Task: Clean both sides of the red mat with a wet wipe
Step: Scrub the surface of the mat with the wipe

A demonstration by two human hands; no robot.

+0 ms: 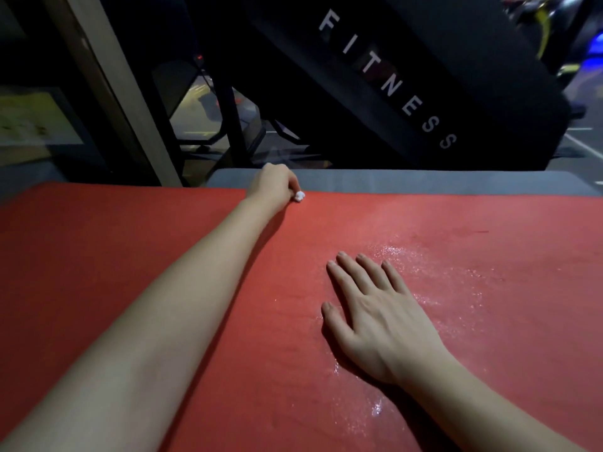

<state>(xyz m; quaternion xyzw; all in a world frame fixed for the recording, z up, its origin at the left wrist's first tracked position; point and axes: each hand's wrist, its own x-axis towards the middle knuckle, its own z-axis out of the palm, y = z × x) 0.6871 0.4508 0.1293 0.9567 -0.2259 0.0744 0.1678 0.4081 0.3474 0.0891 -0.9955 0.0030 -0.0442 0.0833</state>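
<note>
The red mat fills the lower part of the view, lying flat. Wet glistening streaks show on its right half around my right hand. My left hand is stretched out to the mat's far edge, fingers curled round a small bunched white wet wipe that touches the mat. My right hand lies flat, palm down with fingers spread, on the mat's middle right.
A grey mat or pad sticks out beyond the red mat's far edge. Behind it stands black gym equipment marked FITNESS. A pale pillar and glass panels are at the back left.
</note>
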